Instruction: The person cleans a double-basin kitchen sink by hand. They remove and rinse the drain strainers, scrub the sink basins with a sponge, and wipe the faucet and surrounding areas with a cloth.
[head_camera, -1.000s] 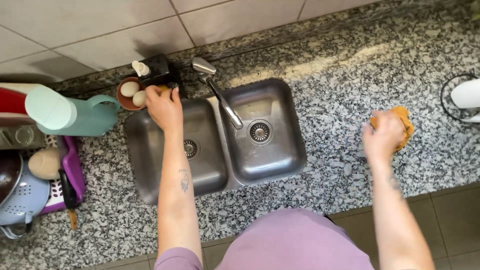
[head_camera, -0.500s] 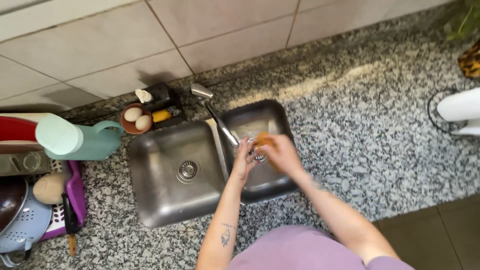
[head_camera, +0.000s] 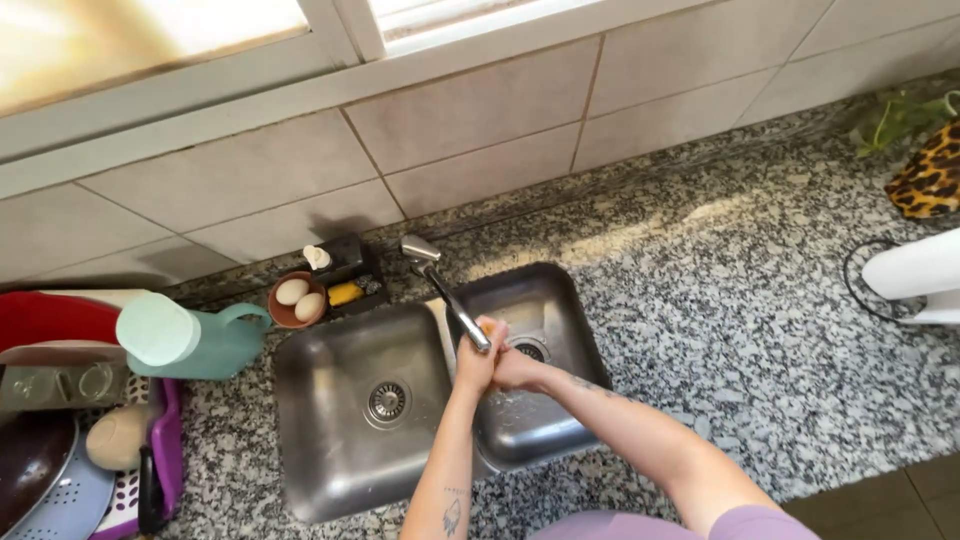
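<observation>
Both my hands meet over the right basin (head_camera: 550, 300) of a steel double sink, just under the spout of the faucet (head_camera: 445, 290). My left hand (head_camera: 474, 362) and my right hand (head_camera: 516, 371) are pressed together around an orange sponge (head_camera: 487, 327). Only a small corner of the sponge shows above my fingers. The left basin (head_camera: 330, 370) holds nothing but its drain. I cannot tell whether water is running.
A teal jug (head_camera: 200, 342) lies left of the sink, beside a brown bowl (head_camera: 298, 300) with two pale ovals and a black holder (head_camera: 347, 262). Further left is a purple dish rack (head_camera: 165, 450) with a colander (head_camera: 60, 500). A white roll (head_camera: 915, 270) stands on the granite counter (head_camera: 720, 330) at the right.
My right hand brought the orange sponge from the counter at the right to the right basin. My left hand left the bowl area and joined it. The view has tilted up toward the wall.
</observation>
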